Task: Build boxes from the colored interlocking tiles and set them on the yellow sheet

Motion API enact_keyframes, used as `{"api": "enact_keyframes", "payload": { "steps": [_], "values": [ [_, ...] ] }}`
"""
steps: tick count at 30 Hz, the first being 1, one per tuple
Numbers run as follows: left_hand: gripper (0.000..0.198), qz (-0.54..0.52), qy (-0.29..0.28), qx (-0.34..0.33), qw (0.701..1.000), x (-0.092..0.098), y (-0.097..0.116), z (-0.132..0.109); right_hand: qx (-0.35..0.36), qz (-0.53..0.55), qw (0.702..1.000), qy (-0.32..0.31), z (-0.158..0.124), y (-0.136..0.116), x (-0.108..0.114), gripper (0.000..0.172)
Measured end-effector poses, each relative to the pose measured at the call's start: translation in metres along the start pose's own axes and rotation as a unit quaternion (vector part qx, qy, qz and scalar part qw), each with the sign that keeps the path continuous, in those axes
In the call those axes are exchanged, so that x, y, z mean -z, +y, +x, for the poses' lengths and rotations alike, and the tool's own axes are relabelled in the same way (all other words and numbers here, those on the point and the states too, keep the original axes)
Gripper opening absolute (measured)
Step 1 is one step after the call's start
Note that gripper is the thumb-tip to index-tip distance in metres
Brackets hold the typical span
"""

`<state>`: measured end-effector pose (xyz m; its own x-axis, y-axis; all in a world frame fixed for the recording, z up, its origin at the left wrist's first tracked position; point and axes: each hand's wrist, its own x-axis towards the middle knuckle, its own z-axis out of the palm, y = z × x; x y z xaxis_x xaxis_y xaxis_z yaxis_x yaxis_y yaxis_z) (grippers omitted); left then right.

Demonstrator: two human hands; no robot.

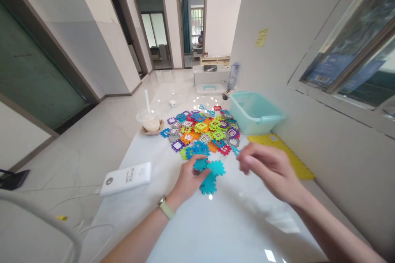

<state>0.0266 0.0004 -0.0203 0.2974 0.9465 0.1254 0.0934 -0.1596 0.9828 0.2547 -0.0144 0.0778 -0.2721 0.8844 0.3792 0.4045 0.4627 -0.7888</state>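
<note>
Pressing light, stiff teal plastic notched squares (210,176) w/ L hand (188,181), fingers curled on top; R hand (267,170) fingertips pinched together, contents unclear. Hold by edges.

Those interlocking tiles (210,172) are smooth moulded plastic, and so is the pale teal tub (254,113). The tabletop (216,230) is different: glossy, polished like marble. The white power bank (126,178) looks smooth, nearly matt.

Left hand (189,178) rests low, right hand (268,170) raised.
</note>
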Motion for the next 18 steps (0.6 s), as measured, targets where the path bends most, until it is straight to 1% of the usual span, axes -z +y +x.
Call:
{"api": "enact_keyframes", "payload": {
  "steps": [2,3,5,7,8,9,11,13,14,15,16,18],
  "values": [
    [0.043,0.01,-0.015,-0.017,1.0,-0.002,0.002,-0.003,-0.01,-0.013,0.999,-0.046,-0.001,0.014,-0.016,0.028],
    [0.045,0.026,-0.027,-0.028,0.999,-0.003,0.003,-0.004,-0.014,-0.013,0.998,-0.065,-0.001,0.022,-0.027,0.033],
    [0.045,0.075,-0.052,-0.053,0.994,-0.005,0.004,-0.007,-0.021,0.002,0.997,-0.079,-0.002,0.037,-0.048,0.044],
    [0.048,0.126,-0.073,-0.077,0.986,-0.005,0.004,-0.009,-0.031,0.019,0.996,-0.076,-0.003,0.048,-0.063,0.037],
    [0.053,0.15,-0.082,-0.084,0.982,-0.005,0.003,-0.009,-0.038,0.027,0.996,-0.072,-0.004,0.052,-0.065,0.032],
    [0.06,0.17,-0.087,-0.086,0.978,-0.003,0.003,-0.009,-0.047,0.033,0.996,-0.064,-0.004,0.055,-0.063,0.03],
    [0.074,0.199,-0.1,-0.078,0.972,0.004,0.003,-0.006,-0.066,0.032,0.996,-0.042,-0.004,0.061,-0.052,0.029],
    [0.079,0.229,-0.123,-0.071,0.963,0.015,0.004,-0.001,-0.069,-0.003,0.997,-0.039,-0.004,0.067,-0.035,0.025],
    [0.076,0.252,-0.14,-0.075,0.955,0.02,0.006,0.002,-0.061,-0.029,0.996,-0.052,-0.004,0.07,-0.029,0.02],
    [0.069,0.281,-0.153,-0.085,0.944,0.025,0.009,0.005,-0.048,-0.054,0.995,-0.072,-0.005,0.073,-0.024,0.015],
    [0.061,0.309,-0.155,-0.098,0.933,0.029,0.011,0.007,-0.038,-0.073,0.992,-0.096,-0.006,0.074,-0.021,0.015],
    [0.045,0.352,-0.141,-0.125,0.917,0.032,0.016,0.009,-0.019,-0.087,0.985,-0.149,-0.009,0.075,-0.02,0.022]
  ]
}}
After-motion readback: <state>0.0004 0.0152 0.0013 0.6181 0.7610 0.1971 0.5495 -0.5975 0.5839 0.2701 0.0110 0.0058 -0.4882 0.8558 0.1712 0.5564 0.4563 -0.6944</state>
